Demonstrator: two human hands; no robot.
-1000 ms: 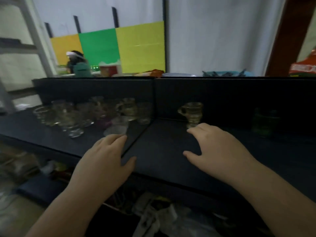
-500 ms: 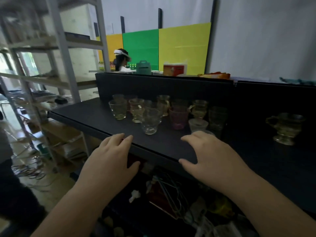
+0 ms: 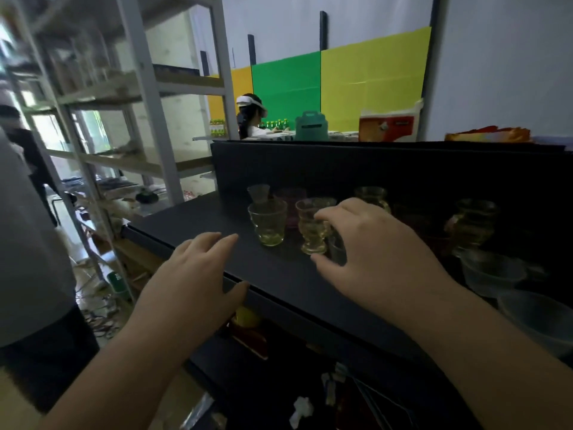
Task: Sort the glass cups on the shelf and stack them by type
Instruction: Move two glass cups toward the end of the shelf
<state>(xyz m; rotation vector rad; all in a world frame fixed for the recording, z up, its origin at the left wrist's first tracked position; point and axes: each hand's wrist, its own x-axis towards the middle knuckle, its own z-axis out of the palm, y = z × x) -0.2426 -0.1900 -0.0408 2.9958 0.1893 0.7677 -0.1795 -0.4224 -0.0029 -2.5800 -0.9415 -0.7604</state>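
— Since a moment ago, what changed?
— Both hands have come further over the dark shelf (image 3: 192, 225). The right hand (image 3: 381, 259) has reached in among the glass cups (image 3: 310, 218) (it was short of them half a second back).
— Is it holding one?
— Its fingers (image 3: 328, 216) are spread and curled around a clear cup (image 3: 338, 248) that is mostly hidden behind the hand, thumb low at the front; whether they press on the glass, I cannot tell. A yellowish footed cup (image 3: 312, 226) stands just left of it.
— And the left hand (image 3: 198, 280)?
— Empty, fingers loosely extended over the shelf's front edge.
— Where are the other cups?
— Clustered toward the back of the shelf: a greenish tumbler (image 3: 268, 223), a pink cup (image 3: 291, 203) behind it, and amber handled cups (image 3: 473, 223) further right. Clear plastic bowls (image 3: 493, 271) sit at the far right.
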